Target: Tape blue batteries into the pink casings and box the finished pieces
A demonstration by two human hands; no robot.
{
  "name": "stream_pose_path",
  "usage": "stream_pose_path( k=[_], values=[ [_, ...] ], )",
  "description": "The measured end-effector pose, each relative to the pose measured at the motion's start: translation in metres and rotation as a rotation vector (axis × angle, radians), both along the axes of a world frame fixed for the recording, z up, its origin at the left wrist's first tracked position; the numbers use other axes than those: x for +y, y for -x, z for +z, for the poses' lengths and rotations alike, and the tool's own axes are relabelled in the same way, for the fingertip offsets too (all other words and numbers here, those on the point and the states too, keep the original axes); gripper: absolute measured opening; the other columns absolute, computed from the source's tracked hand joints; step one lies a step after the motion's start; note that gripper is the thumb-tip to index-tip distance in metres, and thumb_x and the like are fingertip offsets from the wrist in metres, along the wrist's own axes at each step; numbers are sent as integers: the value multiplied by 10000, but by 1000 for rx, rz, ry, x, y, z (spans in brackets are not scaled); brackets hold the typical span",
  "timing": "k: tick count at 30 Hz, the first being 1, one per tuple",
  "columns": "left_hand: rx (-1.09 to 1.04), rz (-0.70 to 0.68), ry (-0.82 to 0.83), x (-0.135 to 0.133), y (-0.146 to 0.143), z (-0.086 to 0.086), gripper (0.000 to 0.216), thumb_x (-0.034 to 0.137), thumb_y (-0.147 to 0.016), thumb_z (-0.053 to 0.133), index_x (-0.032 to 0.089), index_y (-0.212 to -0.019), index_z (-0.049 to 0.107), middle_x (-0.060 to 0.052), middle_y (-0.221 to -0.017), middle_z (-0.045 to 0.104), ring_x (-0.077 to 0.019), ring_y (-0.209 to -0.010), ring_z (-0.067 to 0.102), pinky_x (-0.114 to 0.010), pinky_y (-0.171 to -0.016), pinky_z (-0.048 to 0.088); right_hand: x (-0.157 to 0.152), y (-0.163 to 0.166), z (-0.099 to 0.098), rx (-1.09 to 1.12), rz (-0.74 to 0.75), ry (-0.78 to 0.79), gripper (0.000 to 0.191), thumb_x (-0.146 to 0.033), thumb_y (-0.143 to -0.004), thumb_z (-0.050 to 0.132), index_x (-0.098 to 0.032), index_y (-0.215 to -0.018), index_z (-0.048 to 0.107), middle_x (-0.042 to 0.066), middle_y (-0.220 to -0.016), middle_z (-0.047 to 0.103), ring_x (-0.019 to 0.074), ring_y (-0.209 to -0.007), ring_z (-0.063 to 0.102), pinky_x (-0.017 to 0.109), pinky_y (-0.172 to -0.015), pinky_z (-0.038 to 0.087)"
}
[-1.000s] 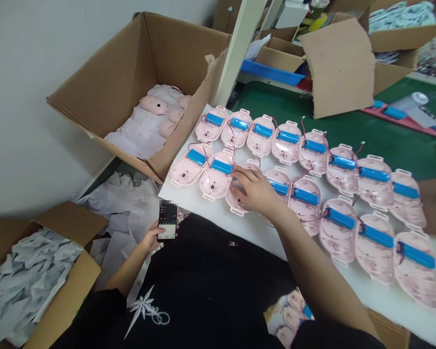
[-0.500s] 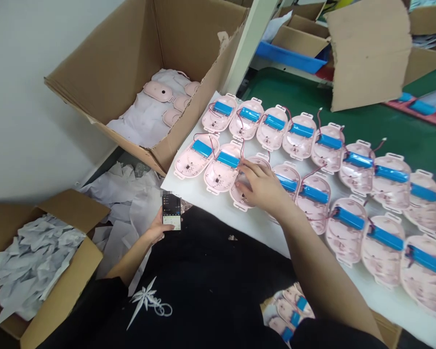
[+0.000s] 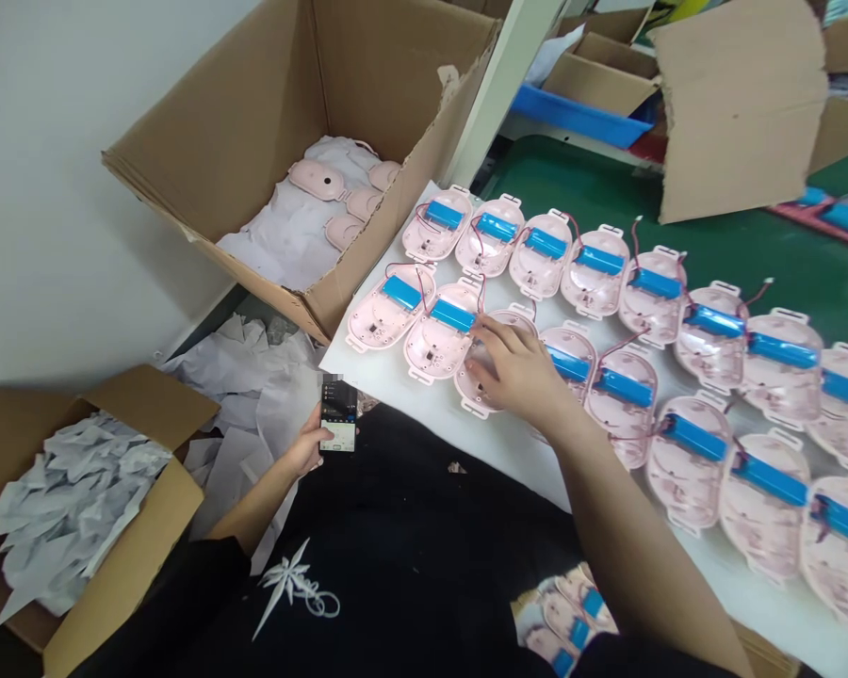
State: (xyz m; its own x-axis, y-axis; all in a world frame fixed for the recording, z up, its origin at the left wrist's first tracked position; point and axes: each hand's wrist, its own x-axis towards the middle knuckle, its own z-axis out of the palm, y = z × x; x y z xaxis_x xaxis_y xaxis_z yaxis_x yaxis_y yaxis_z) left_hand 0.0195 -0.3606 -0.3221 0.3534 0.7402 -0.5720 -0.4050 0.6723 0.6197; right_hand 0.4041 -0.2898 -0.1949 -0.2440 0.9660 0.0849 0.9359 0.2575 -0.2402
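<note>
My left hand is closed round a smartphone, its thumb over the lower part of the lit screen. My right hand lies over a pink plastic shell in the near row, fingers curved and apart, fingertips near the blue battery of the neighbouring shell. Much of the shell under this hand is hidden, so I cannot tell if it has a battery. Two rows of similar pink shells with blue batteries and thin red wires lie on a white sheet.
A big cardboard box at upper left contains white paper and several pink parts. At lower left stands another box of torn paper. Behind the rows are a green surface, a cardboard sheet and a blue tray.
The view has shifted slightly, so the shells and boxes sit a little further right. On the phone, my left thumb has moved slightly up and left. My right hand stays over the same shell.
</note>
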Motion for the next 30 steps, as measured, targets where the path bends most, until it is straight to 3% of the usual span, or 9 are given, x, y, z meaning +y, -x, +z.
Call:
stream_pose_path(
  k=[4,11,20,23,27,30],
  values=[
    [-45,20,19,2,0,-3,758,182,-650,657,166,-1402,566,-138,-1192,764,-397,-1069,747,-484,-832,638,0,2,1,1,-10,-6,503,-358,-1008,506,-201,-1483,556,117,-1623,498,417,-1416,480,656,-1192,393],
    [-66,40,45,-1,2,-11,764,160,-725,635,188,-1478,510,-120,-1208,762,-370,-1081,752,-495,-893,630,0,3,1,0,-15,-18,484,-348,-1012,498,-196,-1466,571,112,-1615,510,420,-1393,496,650,-1180,407],
    [-128,-85,17,7,6,-1,909,142,-572,715,201,-1457,519,-185,-1384,683,-464,-1227,679,-609,-974,581,0,6,5,15,-40,-24,489,-322,-994,526,-201,-1465,573,95,-1615,515,410,-1389,499,639,-1178,411],
    [-7,-83,-19,11,-6,-8,792,141,-640,847,187,-1374,552,-186,-1271,737,-437,-1109,740,-561,-913,616,-1,8,8,16,-32,-28,499,-305,-987,532,-196,-1473,570,88,-1614,518,393,-1382,505,605,-1179,426],
    [168,-18,-80,13,-21,-18,622,174,-638,973,158,-1145,614,-102,-989,793,-315,-818,791,-401,-755,646,-1,8,8,11,-55,-29,518,-291,-975,546,-184,-1482,569,79,-1625,510,377,-1389,491,583,-1192,417],
    [198,-27,-98,12,-22,-15,580,211,-652,984,145,-1105,626,-79,-929,788,-280,-772,784,-372,-733,645,-2,9,6,-3,-69,-22,530,-295,-985,533,-173,-1500,555,77,-1640,493,364,-1406,470,569,-1207,398]
  ],
)
